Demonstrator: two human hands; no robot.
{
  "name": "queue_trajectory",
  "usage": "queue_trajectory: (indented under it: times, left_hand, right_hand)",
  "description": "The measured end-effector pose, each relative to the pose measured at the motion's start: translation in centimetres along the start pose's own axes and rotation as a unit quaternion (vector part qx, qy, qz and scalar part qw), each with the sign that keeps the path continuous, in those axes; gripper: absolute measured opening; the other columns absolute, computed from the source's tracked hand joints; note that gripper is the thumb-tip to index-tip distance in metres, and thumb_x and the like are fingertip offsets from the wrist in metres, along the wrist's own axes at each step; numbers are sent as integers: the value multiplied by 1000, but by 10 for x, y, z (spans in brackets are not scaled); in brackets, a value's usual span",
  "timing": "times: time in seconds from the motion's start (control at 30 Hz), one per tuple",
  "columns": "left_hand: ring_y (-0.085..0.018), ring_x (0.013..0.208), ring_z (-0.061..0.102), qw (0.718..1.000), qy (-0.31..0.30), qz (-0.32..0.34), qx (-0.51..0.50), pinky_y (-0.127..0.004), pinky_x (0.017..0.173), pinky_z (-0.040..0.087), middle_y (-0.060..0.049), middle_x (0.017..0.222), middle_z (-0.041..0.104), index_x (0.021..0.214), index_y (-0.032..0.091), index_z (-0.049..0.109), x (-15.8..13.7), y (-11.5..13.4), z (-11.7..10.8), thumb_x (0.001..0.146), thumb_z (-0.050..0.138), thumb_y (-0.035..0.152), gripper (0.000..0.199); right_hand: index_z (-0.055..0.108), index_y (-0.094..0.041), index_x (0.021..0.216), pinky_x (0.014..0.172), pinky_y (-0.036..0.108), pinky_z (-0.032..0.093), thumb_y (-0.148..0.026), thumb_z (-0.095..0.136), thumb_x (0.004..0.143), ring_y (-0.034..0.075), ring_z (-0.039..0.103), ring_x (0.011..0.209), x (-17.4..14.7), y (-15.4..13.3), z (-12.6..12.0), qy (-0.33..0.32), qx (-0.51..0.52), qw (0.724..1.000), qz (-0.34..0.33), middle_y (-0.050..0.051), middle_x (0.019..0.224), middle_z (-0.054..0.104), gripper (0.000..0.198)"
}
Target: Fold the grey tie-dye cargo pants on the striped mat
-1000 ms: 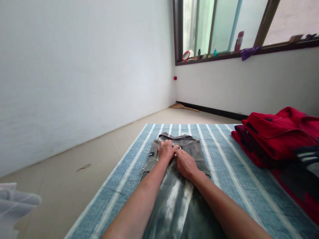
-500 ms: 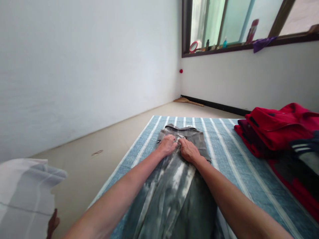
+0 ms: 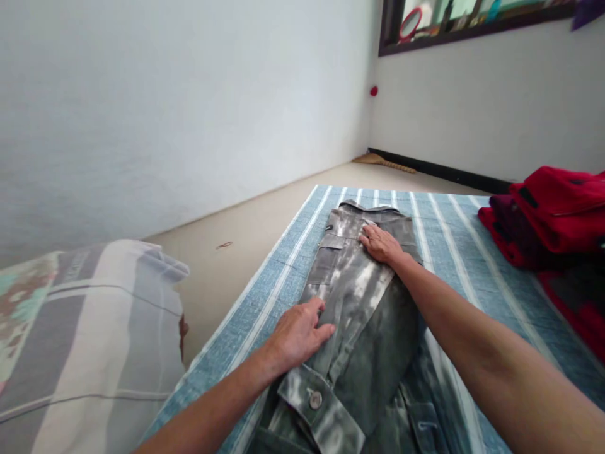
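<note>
change: our left hand [image 3: 302, 331] has slid back from the collar to the near left edge of the grey washed denim jacket [image 3: 359, 315] | right hand [image 3: 380, 244] stays near the collar | both open, flat, pressing | jacket mid striped blue mat [image 3: 454, 252], red clothes pile [image 3: 553, 214] at its right edge | smoothing under way

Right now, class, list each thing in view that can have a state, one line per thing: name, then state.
grey jacket: lying flat on the mat, sleeve folded across it, cuff buttoned.
left hand: open, palm down on the jacket's left edge.
right hand: open, flat near the collar.
striped mat: spread on the floor.
red clothes: folded, stacked.
</note>
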State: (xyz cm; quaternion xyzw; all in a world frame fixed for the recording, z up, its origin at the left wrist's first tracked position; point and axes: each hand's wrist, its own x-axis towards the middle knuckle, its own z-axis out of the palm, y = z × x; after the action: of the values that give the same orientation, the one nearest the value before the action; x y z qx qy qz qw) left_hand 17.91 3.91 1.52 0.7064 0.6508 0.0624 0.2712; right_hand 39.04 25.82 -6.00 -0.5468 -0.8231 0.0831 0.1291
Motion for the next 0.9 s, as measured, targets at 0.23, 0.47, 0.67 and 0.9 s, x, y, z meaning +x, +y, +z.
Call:
queue_trajectory:
  times: [0.23,0.47,0.67,0.9]
  left_hand:
    - [-17,65,59,999,9,-1,-37,-27,60,42,4,66,57,109,18,51,-19,-18,13,85,50,27,25]
    - [-29,129,43,973,87,162,143,-43,105,38,-13,137,49,115,17,53,-33,21,10,81,60,16,34]
    - [-25,146,5,963,-39,225,143,-47,118,12,-12,158,14,145,17,30,1,37,43,90,47,58,71]
    - [-24,146,-3,969,-81,195,130,-49,117,0,-8,159,2,150,21,19,7,33,56,89,44,62,77]
  right_hand:
    - [34,-15,142,109,42,27,-50,25,97,26,29,139,2,1,0,-28,-9,1000,9,15,151,32,58]
    - [31,-15,144,110,42,25,-56,21,96,26,27,140,3,2,1,-34,-9,999,14,15,152,29,64]
    - [34,-16,142,109,42,25,-60,23,95,27,27,139,2,4,1,-30,-11,999,11,15,151,30,65]
    - [31,-16,143,110,41,22,-63,22,94,27,26,139,4,5,2,-32,-7,999,12,15,152,29,68]
